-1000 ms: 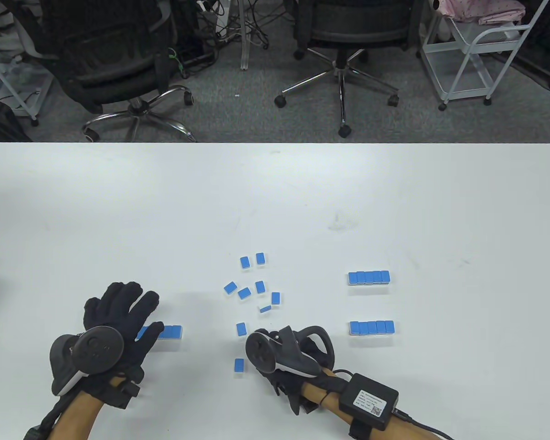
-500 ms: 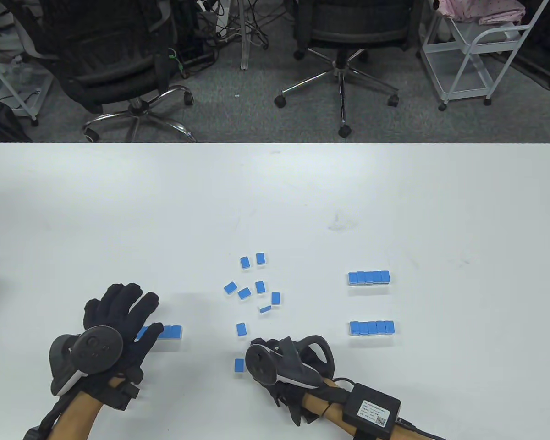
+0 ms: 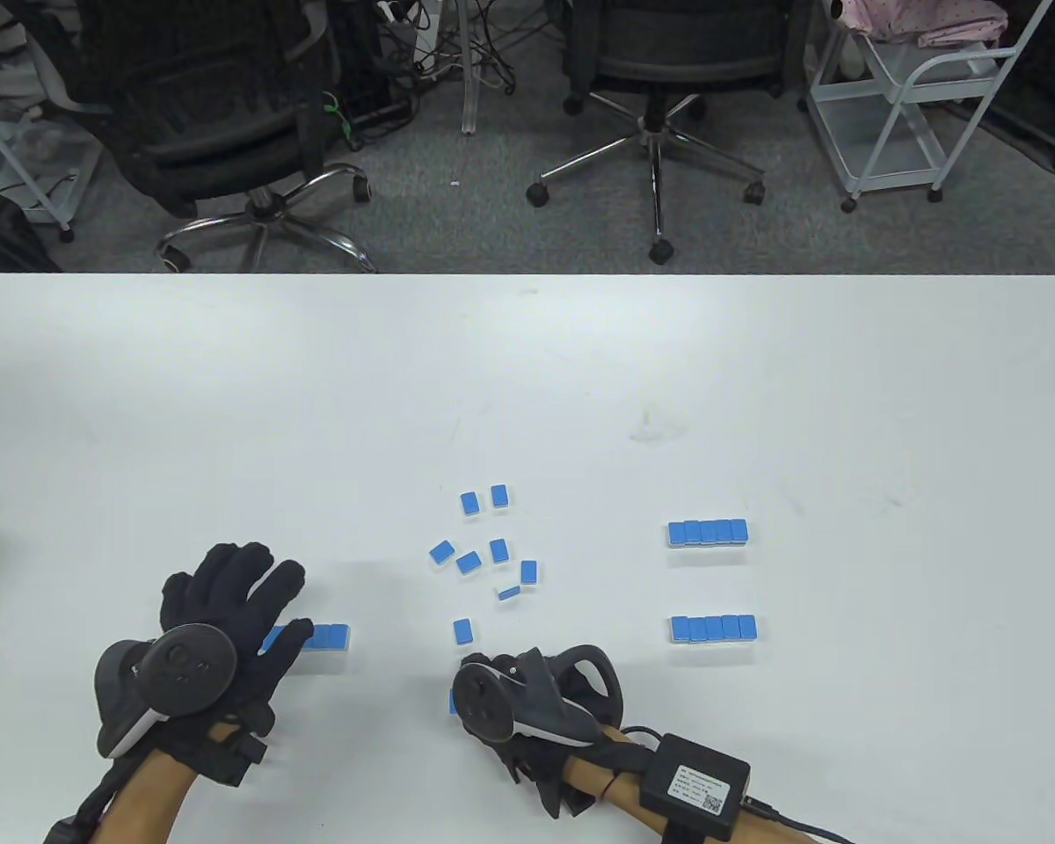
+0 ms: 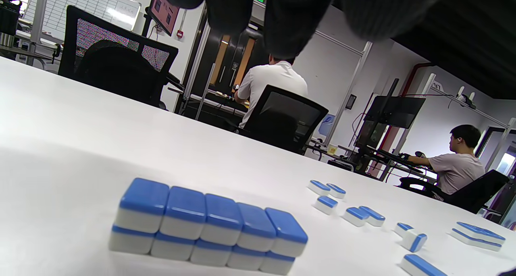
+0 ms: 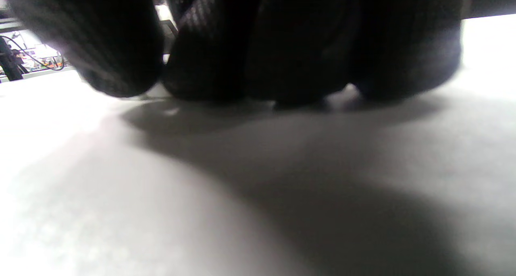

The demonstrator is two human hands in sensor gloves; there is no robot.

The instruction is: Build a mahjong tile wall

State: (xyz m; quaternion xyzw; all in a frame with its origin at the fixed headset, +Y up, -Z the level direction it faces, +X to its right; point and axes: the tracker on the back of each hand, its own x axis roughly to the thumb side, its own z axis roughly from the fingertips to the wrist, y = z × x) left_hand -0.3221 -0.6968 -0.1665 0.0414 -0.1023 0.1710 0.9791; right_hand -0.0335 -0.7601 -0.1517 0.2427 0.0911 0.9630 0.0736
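Tile (image 3: 452, 701) near the right hand (image 3: 527, 703) is now mostly hidden as that hand slides left; its fingers' hold can't be told. Left hand (image 3: 229, 607) stays spread over the stack (image 4: 209, 227).

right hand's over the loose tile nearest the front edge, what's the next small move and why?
Probably close the right hand onto the loose tile at its fingertips and lift it. That tile is mostly hidden under the hand, no grip shows yet in the dark right wrist view, and the left hand only rests by the finished stack.

Two black office chairs (image 3: 229, 114) and a white cart (image 3: 914, 105) beyond the table (image 3: 527, 369).
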